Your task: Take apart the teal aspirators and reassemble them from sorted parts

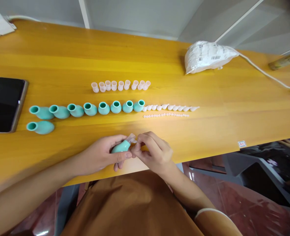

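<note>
My left hand (105, 154) is wrapped round a teal squeeze bulb (120, 147), which lies tilted with its neck up and to the right. In the bulb's mouth sits a clear plastic piece (131, 136). My right hand (155, 151) is closed in a pinch against the right side of that clear piece; whatever its fingertips hold is largely hidden and too small to name. Beyond my hands, several more teal bulbs (104, 108) lie in a row, open mouths showing, and a single teal bulb (40, 127) lies in front of the row's left end.
Behind the bulbs stand several translucent pinkish cups (120, 85). Small white pointed tips (171, 107) and a line of tiny pale pink pieces (166, 115) extend right. A phone (6, 105) lies left; a white plastic bag (209, 57) and cable (260, 70) sit back right.
</note>
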Tool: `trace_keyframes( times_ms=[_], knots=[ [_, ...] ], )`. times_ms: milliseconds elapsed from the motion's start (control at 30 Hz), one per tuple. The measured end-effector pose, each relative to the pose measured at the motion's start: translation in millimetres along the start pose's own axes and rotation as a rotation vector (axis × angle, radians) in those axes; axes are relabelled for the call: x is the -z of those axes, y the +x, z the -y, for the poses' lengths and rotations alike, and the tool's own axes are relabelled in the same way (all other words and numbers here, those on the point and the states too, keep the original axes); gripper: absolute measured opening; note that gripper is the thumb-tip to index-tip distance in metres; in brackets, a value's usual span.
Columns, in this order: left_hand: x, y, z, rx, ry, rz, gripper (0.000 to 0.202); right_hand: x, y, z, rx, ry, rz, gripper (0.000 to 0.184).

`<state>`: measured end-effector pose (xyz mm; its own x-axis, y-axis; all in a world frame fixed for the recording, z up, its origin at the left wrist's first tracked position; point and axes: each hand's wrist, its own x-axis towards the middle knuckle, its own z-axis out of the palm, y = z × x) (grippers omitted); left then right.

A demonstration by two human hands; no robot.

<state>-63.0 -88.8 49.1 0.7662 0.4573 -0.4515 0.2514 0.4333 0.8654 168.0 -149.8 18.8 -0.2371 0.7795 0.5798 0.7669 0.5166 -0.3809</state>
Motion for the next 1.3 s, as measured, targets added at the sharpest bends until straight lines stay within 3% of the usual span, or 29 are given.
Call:
trace_keyframes(
  times_ms=[167,300,400,533,633,767,967,1133,1300],
  knots=[
    [1.2,1,2,-0.004,0.013,-0.004,0.036,6,10,-1,-0.061,0.056,-0.062,0.028],
    [1.1,1,2,-0.002,-0.004,-0.015,0.040,34,10,-22,-0.205,0.052,-0.065,0.022],
    [1.5,1,4,0.001,0.012,-0.035,0.042,71,3,-61,-0.443,-0.085,-0.062,0.015],
    [2.6,2,10,0.017,0.045,-0.028,0.042,118,-3,-128,-0.710,-0.307,0.119,0.011],
    [3.5,2,11,0.026,0.076,-0.018,0.044,136,-4,-168,-0.882,-0.320,0.237,0.010],
    [5.0,4,9,0.024,0.123,-0.028,0.045,136,-7,-197,-0.951,-0.161,0.332,0.008],
    [6.8,6,8,0.033,0.127,-0.031,0.044,127,-22,-215,-0.913,0.023,0.228,0.009],
    [6.7,5,8,0.049,0.132,-0.030,0.045,131,-34,-216,-0.956,0.093,0.144,0.028],
    [6.4,4,7,0.046,0.145,-0.026,0.046,137,-41,-207,-0.898,0.063,0.146,0.034]
  ],
)
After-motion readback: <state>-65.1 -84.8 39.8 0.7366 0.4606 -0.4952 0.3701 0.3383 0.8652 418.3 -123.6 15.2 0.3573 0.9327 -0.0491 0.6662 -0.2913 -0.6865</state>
